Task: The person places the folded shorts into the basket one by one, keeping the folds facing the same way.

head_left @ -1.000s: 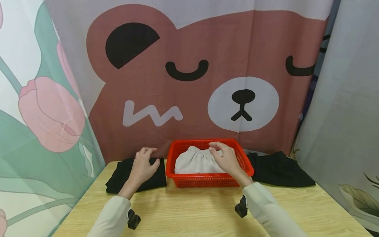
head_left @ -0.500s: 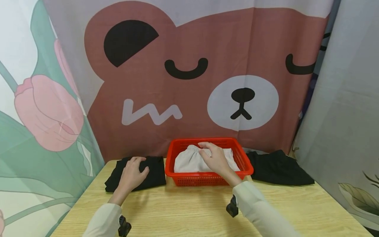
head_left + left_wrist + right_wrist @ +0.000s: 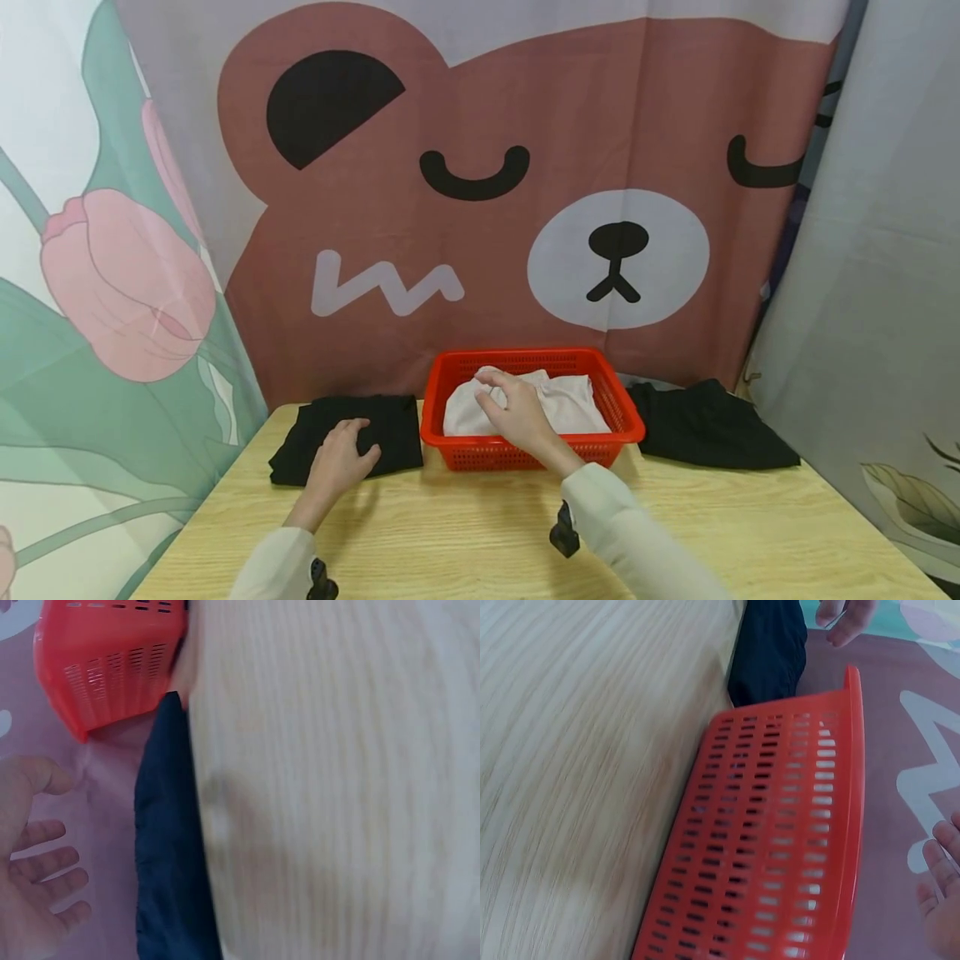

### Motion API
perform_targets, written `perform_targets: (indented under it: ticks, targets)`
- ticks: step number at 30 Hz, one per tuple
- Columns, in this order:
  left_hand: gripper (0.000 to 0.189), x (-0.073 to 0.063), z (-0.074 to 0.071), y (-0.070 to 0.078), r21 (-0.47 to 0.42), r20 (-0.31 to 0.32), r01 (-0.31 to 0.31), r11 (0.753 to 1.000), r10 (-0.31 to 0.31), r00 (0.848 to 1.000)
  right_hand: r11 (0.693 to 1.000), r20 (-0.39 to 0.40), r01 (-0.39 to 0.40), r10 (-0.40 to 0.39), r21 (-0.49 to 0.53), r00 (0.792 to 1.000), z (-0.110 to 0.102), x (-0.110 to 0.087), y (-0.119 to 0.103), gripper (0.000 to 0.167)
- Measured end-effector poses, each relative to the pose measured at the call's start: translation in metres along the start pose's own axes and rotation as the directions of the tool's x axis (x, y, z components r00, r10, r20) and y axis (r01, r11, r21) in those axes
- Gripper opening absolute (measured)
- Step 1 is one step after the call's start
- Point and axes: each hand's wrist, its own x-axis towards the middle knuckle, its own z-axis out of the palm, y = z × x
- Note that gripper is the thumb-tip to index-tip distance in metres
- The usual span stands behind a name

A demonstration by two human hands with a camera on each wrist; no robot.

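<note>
A folded black garment (image 3: 390,425) lies on the left of the table. Above its front part hovers my left hand (image 3: 335,467), fingers loosely bent and nothing in them. The left wrist view shows that hand (image 3: 34,862) apart from the black cloth (image 3: 169,840). In the middle stands a red perforated basket (image 3: 525,458) holding white, gathered cloth (image 3: 573,404), possibly more than one piece. My right hand (image 3: 519,417) is over the basket, fingers relaxed, hiding part of the white cloth. In the right wrist view, the right hand (image 3: 945,889) appears past the basket's rim (image 3: 855,787), gripping nothing.
Another black garment (image 3: 708,425) lies right of the basket, near the table's right edge. The light wooden table (image 3: 465,542) extends in front of everything. A bear-print curtain (image 3: 375,350) hangs directly behind, with more curtains at both sides.
My right hand has moved left across the basket, uncovering white cloth on the right side. My left hand has shifted left and down toward the front of the left black garment.
</note>
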Motion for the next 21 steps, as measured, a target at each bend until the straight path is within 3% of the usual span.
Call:
perform_targets:
  ticks: [7,13,21]
  targets:
    - [0.056,-0.002,0.01,-0.006,-0.035,0.06,0.04,0.999,-0.037,0.997,1.0,0.048,0.0,0.001,-0.011,0.999,0.014,0.004,-0.007,0.032]
    - [0.06,-0.002,0.021,-0.014,0.0,0.113,0.054,0.999,-0.054,0.992,1.0,0.11,-0.029,0.028,0.001,0.994,0.024,0.007,-0.009,0.033]
    - [0.064,0.001,0.029,-0.02,0.034,0.16,0.038,0.999,-0.043,0.986,1.0,0.156,-0.005,0.008,-0.021,0.988,0.039,0.009,-0.011,0.033]
